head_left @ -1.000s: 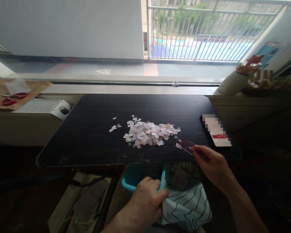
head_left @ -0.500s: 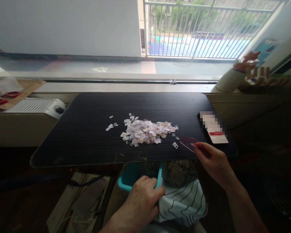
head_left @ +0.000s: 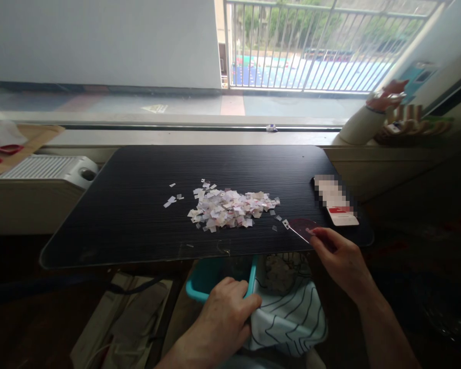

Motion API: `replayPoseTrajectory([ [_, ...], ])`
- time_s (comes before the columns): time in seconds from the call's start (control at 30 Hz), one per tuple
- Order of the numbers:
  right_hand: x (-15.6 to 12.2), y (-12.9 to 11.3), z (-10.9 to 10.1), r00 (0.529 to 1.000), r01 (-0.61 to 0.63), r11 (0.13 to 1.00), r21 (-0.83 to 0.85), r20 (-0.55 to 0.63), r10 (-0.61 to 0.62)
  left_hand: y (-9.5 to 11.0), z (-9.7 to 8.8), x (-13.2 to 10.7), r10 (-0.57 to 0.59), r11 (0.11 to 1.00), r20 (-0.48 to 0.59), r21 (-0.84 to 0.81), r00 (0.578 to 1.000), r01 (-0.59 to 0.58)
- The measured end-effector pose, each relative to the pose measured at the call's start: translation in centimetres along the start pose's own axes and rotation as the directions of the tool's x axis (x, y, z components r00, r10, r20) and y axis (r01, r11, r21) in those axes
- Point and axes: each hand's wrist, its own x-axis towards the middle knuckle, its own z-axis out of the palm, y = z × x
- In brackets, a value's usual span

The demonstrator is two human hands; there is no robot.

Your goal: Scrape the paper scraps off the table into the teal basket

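Observation:
My right hand pinches a thin, see-through purplish plastic piece with a curved edge, low over the table's right front. A small white paper scrap with dark dots is at its left tip; whether it lies on or under the plastic I cannot tell. To the left spreads a heap of small paper scraps. Below the table edge, my left hand is closed over the rim where a teal bin meets a white-and-teal bin with black lines. Greyish scraps sit inside the lined bin.
The black table stands against a window sill. A phone lies at its right side. Several loose scraps lie left of the heap. A white radiator is at the left, a pale vase on the sill.
The dotted scrap has shifted right and away from me, and now meets the plastic piece's tip. My left hand stays on the rim. The view has shifted slightly.

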Motion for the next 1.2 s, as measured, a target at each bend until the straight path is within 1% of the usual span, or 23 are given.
replayPoseTrajectory([
  [0.13, 0.7, -0.8, 0.8, 0.998, 0.057, 0.998, 0.01, 0.01, -0.057, 0.1, -0.1, 0.1, 0.001, 1.0, 0.015, -0.002, 1.0, -0.001],
  [0.23, 1.2, -1.2, 1.2, 0.994, 0.103, 0.994, -0.04, -0.016, -0.104, 0.2, -0.4, 0.1, -0.003, 1.0, 0.019, -0.001, 1.0, 0.003],
  [0.37, 0.9, -0.8, 0.5, 0.994, 0.098, 0.988, -0.123, -0.032, -0.103, 0.2, -0.4, -0.1, -0.01, 1.0, 0.021, -0.003, 1.0, 0.01],
  [0.43, 0.5, -0.6, 0.1, 0.995, 0.096, 0.988, -0.121, -0.029, -0.1, 0.1, -0.2, -0.1, -0.011, 1.0, 0.02, 0.0, 1.0, 0.011],
  [0.5, 0.3, -0.6, 0.2, 0.994, 0.114, 0.99, -0.086, 0.014, -0.113, 0.1, -0.1, -0.1, -0.003, 1.0, 0.018, 0.007, 1.0, 0.003],
  [0.6, 0.2, -1.2, 1.1, 0.985, 0.157, 0.987, -0.034, 0.08, -0.154, 0.2, 0.0, 0.0, 0.003, 1.0, 0.02, 0.023, 1.0, -0.003],
  [0.73, 0.5, -3.0, 3.0, 0.964, 0.259, 0.966, 0.004, 0.05, -0.259, 0.3, -0.2, -0.1, 0.005, 0.999, 0.042, 0.053, 0.999, -0.007],
  [0.87, 0.7, -4.6, 4.1, 0.933, 0.34, 0.94, 0.028, 0.12, -0.34, 0.3, -0.2, -0.4, -0.002, 0.998, 0.056, 0.06, 0.998, -0.001],
  [0.93, 0.7, -4.8, 4.0, 0.93, 0.344, 0.939, -0.009, 0.141, -0.339, 0.3, -0.2, -0.5, -0.013, 0.998, 0.056, 0.055, 0.998, 0.01],
  [1.03, 0.6, -4.4, 3.6, 0.946, 0.311, 0.948, -0.068, 0.12, -0.302, 0.3, -0.2, -0.7, -0.023, 0.998, 0.046, 0.055, 0.999, 0.021],
  [1.13, 0.4, -4.0, 3.3, 0.951, 0.296, 0.954, -0.05, 0.103, -0.29, 0.2, -0.2, -0.6, -0.02, 0.998, 0.043, 0.055, 0.999, 0.018],
  [1.2, 0.2, -3.9, 3.2, 0.95, 0.292, 0.956, -0.018, 0.123, -0.288, 0.2, -0.2, -0.4, -0.012, 0.999, 0.043, 0.05, 0.999, 0.01],
])
